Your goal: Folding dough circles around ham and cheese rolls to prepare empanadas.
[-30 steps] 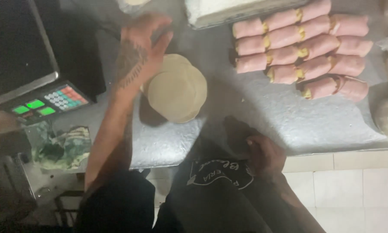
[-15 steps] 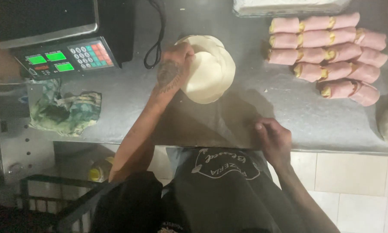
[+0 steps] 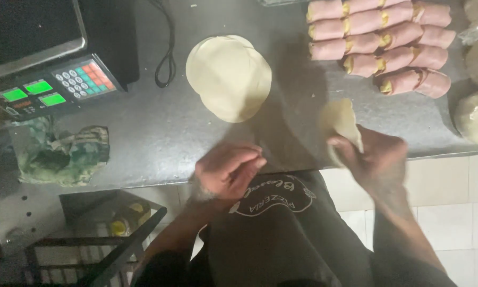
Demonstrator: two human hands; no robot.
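Steel counter [image 3: 159, 133], one dough-disc stack [image 3: 229, 77], right hand [image 3: 374, 157] holding one disc [image 3: 341, 123]

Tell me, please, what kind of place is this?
Probably a food-preparation kitchen: a grey metal counter carries a stack of pale round dough discs, pink ham rolls with yellow filling and a digital weighing scale.

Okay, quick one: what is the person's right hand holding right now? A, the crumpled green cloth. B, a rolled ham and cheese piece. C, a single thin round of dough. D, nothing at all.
C: the right hand pinches a single thin round of dough lifted off the metal counter, apart from the stack of dough rounds, while the ham rolls lie untouched.
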